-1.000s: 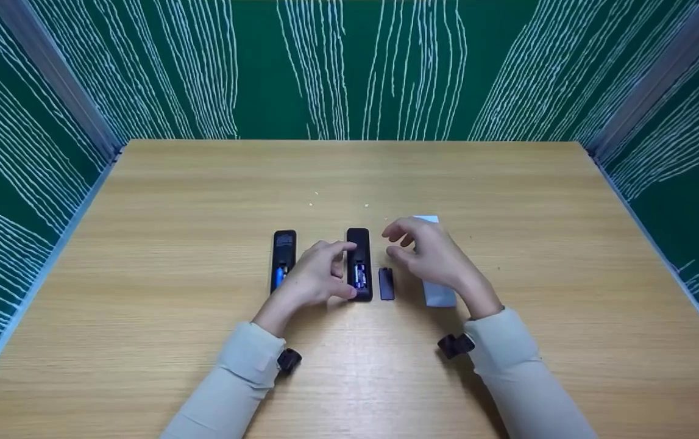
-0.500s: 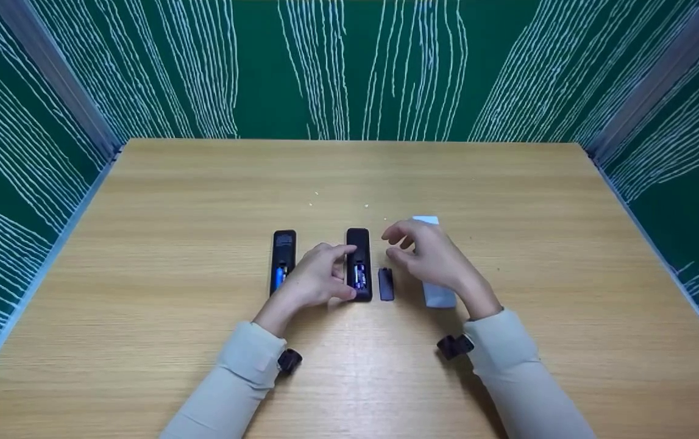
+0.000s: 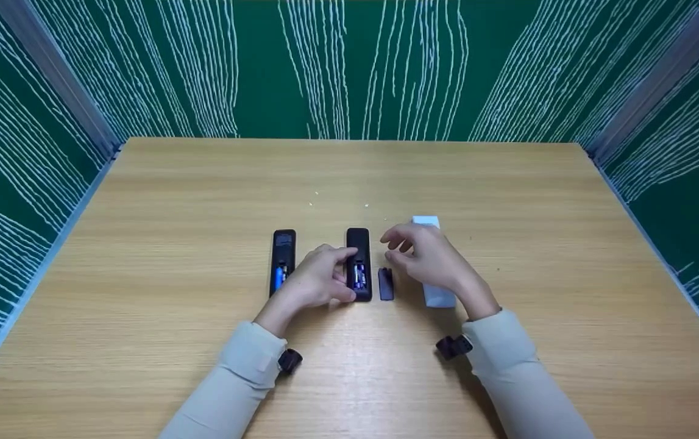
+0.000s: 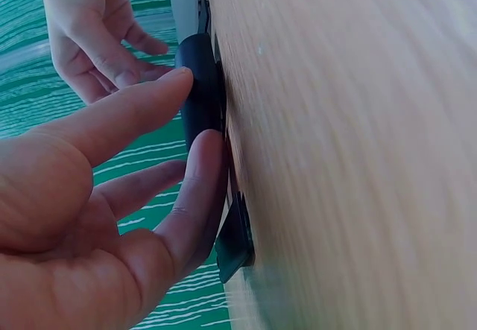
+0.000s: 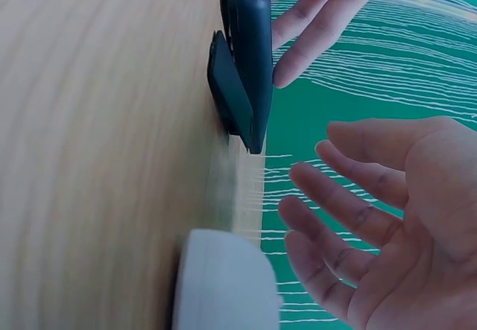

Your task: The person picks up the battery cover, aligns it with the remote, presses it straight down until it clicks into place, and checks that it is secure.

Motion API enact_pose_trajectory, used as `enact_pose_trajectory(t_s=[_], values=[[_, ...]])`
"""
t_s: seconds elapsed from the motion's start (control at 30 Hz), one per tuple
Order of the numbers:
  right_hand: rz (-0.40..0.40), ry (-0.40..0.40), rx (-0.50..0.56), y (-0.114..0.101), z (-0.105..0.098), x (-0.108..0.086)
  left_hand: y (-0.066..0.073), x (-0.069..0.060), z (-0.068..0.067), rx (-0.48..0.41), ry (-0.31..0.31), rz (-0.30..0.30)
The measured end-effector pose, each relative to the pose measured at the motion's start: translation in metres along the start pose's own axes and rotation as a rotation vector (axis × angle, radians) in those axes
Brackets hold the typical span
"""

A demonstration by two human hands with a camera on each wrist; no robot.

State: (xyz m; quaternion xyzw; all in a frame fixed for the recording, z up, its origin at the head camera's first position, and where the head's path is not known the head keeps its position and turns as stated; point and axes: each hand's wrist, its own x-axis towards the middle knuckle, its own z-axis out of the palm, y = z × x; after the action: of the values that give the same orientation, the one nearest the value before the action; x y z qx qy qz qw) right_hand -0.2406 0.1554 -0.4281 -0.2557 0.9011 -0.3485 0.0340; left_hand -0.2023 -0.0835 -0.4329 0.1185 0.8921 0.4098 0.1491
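Note:
In the head view, my left hand (image 3: 322,274) holds a black remote control (image 3: 358,244) on the table, index finger and thumb at its left side. Its back faces up, and batteries (image 3: 359,276) lie in the uncovered compartment. Just right of it rests a dark battery cover (image 3: 386,284). My right hand (image 3: 425,253) hovers with loosely bent fingers, holding nothing. Partly hidden beneath that hand is a long white object (image 3: 439,297), round-ended in the right wrist view (image 5: 227,281). A second black remote control (image 3: 284,250) shows a blue battery (image 3: 280,278); my left hand covers its lower part.
Everything lies on a wooden table (image 3: 172,341). A few tiny pale specks (image 3: 366,205) are scattered beyond the remotes. Green walls with white streaks (image 3: 270,73) stand behind the table and along both sides.
Hardly anything differs. My right hand has shifted very slightly left, baring a little more of the white object's far end. My left hand stays at the remote control.

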Motion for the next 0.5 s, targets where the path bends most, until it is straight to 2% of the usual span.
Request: enact_pose_trajectory(t_s=[0.3, 0.5], values=[[0.062, -0.058, -0.009, 0.0006, 0.003, 0.0, -0.0007, 0.0007, 0.0009, -0.026, -0.014, -0.024], [0.083, -0.085, -0.04, 0.0018, 0.006, 0.0001, -0.0003, 0.0008, 0.0013, -0.013, -0.009, -0.031]])
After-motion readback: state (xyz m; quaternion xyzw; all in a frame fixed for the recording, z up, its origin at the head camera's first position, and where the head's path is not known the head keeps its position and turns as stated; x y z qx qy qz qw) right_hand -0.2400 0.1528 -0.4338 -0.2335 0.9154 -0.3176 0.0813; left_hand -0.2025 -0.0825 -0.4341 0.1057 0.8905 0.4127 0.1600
